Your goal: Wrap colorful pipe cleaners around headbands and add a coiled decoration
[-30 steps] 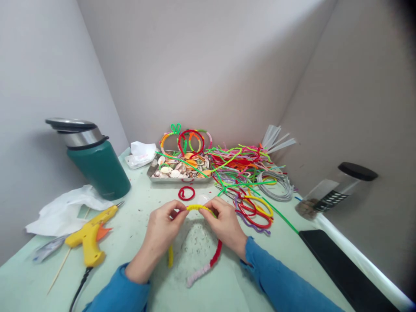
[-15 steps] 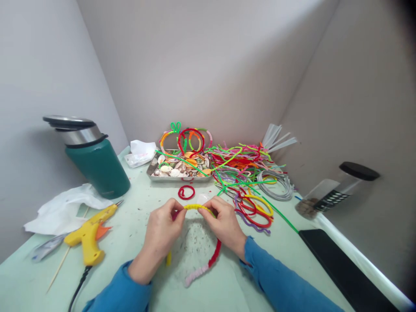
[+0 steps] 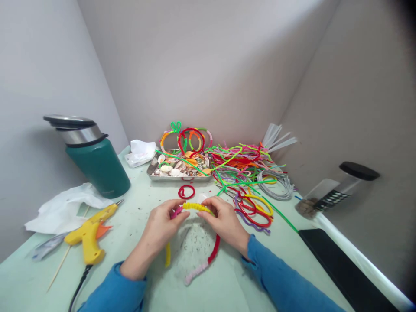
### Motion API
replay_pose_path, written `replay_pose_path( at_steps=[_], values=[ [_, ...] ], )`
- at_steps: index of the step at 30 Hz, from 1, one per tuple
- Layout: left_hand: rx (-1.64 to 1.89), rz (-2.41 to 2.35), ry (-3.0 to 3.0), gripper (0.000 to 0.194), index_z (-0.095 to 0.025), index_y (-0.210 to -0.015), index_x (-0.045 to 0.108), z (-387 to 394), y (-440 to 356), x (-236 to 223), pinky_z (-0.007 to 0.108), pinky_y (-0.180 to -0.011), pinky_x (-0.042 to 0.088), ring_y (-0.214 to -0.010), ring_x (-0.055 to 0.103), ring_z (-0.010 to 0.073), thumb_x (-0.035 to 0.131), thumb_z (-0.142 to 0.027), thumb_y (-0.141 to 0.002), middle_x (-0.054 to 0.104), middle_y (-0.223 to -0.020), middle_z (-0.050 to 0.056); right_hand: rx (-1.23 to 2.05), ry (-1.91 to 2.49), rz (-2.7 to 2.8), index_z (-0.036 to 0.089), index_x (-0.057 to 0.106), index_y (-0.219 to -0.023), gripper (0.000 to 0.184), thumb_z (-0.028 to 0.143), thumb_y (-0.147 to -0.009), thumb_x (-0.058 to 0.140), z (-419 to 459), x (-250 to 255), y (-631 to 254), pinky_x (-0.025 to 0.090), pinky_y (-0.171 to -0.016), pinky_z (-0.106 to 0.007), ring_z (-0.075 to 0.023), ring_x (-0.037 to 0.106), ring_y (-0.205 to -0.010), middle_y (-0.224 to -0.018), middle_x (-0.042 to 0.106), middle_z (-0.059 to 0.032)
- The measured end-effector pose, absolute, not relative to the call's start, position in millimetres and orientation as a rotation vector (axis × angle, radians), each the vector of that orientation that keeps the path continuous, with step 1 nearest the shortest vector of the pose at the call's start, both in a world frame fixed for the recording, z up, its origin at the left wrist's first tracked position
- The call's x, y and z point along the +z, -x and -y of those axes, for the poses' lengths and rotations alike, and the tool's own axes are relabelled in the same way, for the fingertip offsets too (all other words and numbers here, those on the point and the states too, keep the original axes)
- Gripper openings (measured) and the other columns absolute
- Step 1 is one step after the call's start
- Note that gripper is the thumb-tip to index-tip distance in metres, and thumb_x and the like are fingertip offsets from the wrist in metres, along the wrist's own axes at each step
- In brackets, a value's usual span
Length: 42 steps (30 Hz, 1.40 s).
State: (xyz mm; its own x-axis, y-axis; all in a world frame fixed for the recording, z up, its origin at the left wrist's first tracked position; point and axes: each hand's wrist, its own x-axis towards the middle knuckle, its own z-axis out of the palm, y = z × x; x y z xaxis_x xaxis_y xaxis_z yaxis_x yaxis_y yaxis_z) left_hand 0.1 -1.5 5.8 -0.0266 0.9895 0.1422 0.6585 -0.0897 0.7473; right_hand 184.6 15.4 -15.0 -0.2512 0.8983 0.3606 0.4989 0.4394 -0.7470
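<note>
Between my two hands is a curved headband [image 3: 193, 206] wrapped in fuzzy pipe cleaner, yellow across the top. My left hand [image 3: 164, 223] pinches it at the left, where a pink stretch shows beside the yellow. At the other side of the yellow coils, my right hand [image 3: 224, 221] grips the band between thumb and fingers. The band's right arm hangs down, red and then pale pink at its end; a yellow end shows below my left hand. A red pipe-cleaner spiral [image 3: 186, 192] lies on the table just beyond my hands.
A metal tray of shells [image 3: 178, 178] stands behind, with wrapped headbands [image 3: 191, 130] at its back. Right are heaped pipe cleaners [image 3: 240, 160], coiled grey wire [image 3: 276, 190] and a black-lidded jar [image 3: 341, 190]. Left are a yellow glue gun [image 3: 87, 238] and a green bottle [image 3: 97, 167].
My left hand has shifted slightly left and loosened its pinch, so more of the yellow wrap and the pink part show. My right hand stays nearly in place.
</note>
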Motion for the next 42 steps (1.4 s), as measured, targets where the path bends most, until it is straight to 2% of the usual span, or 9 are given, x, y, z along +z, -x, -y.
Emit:
replay_pose_path(
  at_steps=[4,8,13,16,23,26,31,35,42],
  values=[
    [0.939,-1.651,-1.877,0.033,-0.019,-0.091,0.069,1.6,-0.5,8.4,0.026,-0.066,0.043,-0.074,0.06,0.0181,0.049,-0.042,-0.078,0.069,-0.085,0.004,0.692,1.155,1.913,0.018,0.06,-0.086,0.013,0.025,-0.075,0.064,-15.4,-14.9,-184.6,0.037,-0.062,-0.022,-0.0125,0.051,-0.071,-0.08,0.058,-0.0002],
    [0.923,-1.668,-1.86,0.031,-0.019,-0.084,0.07,1.8,-1.2,6.6,0.024,-0.06,0.041,-0.066,0.058,0.0163,0.049,-0.041,-0.077,0.068,-0.078,0.003,0.731,1.143,1.9,0.018,0.061,-0.084,0.01,0.026,-0.078,0.06,-14.8,-13.6,-184.3,0.037,-0.06,-0.022,-0.0118,0.051,-0.068,-0.076,0.058,-0.0001],
    [0.889,-1.655,-1.939,0.024,-0.017,-0.071,0.063,7.0,-7.1,7.0,0.022,-0.051,0.035,-0.053,0.049,0.0124,0.049,-0.036,-0.078,0.058,-0.057,-0.002,0.58,1.114,1.897,0.016,0.057,-0.071,0.013,0.024,-0.081,0.056,-12.8,-11.2,-184.3,0.036,-0.06,-0.023,-0.0123,0.051,-0.067,-0.069,0.056,-0.0002],
    [0.945,-1.677,-2.015,0.022,-0.017,-0.067,0.059,10.5,-10.9,9.7,0.021,-0.05,0.034,-0.051,0.047,0.0114,0.049,-0.033,-0.079,0.054,-0.055,-0.003,0.489,1.062,1.919,0.016,0.056,-0.071,0.013,0.022,-0.082,0.056,-11.2,-9.6,-184.2,0.037,-0.06,-0.024,-0.0129,0.051,-0.067,-0.069,0.055,-0.0007],
    [1.041,-1.486,-2.072,0.021,-0.019,-0.088,0.066,13.9,-9.4,17.3,0.021,-0.059,0.04,-0.063,0.056,0.0121,0.053,-0.034,-0.081,0.066,-0.075,0.001,0.49,0.94,1.953,0.017,0.059,-0.084,0.008,0.023,-0.083,0.055,-6.2,-2.8,-185.4,0.04,-0.064,-0.025,-0.0142,0.053,-0.073,-0.077,0.057,-0.0033],
    [1.127,-1.495,-2.136,0.019,-0.018,-0.082,0.067,15.3,-6.1,20.4,0.021,-0.059,0.04,-0.062,0.056,0.0119,0.053,-0.031,-0.081,0.067,-0.074,0.002,0.513,0.924,1.952,0.017,0.059,-0.091,0.016,0.027,-0.079,0.061,-5.1,1.6,-187.2,0.04,-0.064,-0.025,-0.014,0.053,-0.072,-0.081,0.059,-0.0033],
    [1.191,-1.514,-2.219,0.017,-0.018,-0.086,0.066,15.7,-2.0,21.7,0.021,-0.058,0.041,-0.061,0.056,0.0116,0.055,-0.029,-0.081,0.067,-0.076,0.003,0.456,0.956,1.947,0.017,0.06,-0.082,0.01,0.023,-0.084,0.052,-4.8,5.0,-189.2,0.038,-0.058,-0.024,-0.0123,0.05,-0.063,-0.069,0.056,-0.0016],
    [1.269,-1.431,-2.334,0.019,-0.019,-0.095,0.066,18.7,-2.0,23.9,0.02,-0.057,0.042,-0.061,0.058,0.0113,0.055,-0.025,-0.081,0.067,-0.076,0.003,0.339,0.899,1.958,0.016,0.059,-0.084,0.011,0.023,-0.085,0.051,-1.2,8.0,-189.8,0.038,-0.058,-0.025,-0.013,0.051,-0.064,-0.07,0.056,-0.0029],
    [1.357,-1.324,-2.577,0.013,-0.018,-0.092,0.062,29.4,-3.0,29.7,0.02,-0.052,0.041,-0.053,0.054,0.0093,0.055,-0.02,-0.081,0.063,-0.068,0.001,0.066,0.782,2.003,0.018,0.059,-0.086,0.008,0.02,-0.082,0.054,9.0,16.5,-192.3,0.037,-0.056,-0.026,-0.0131,0.052,-0.062,-0.068,0.058,-0.0029]
  ],
)
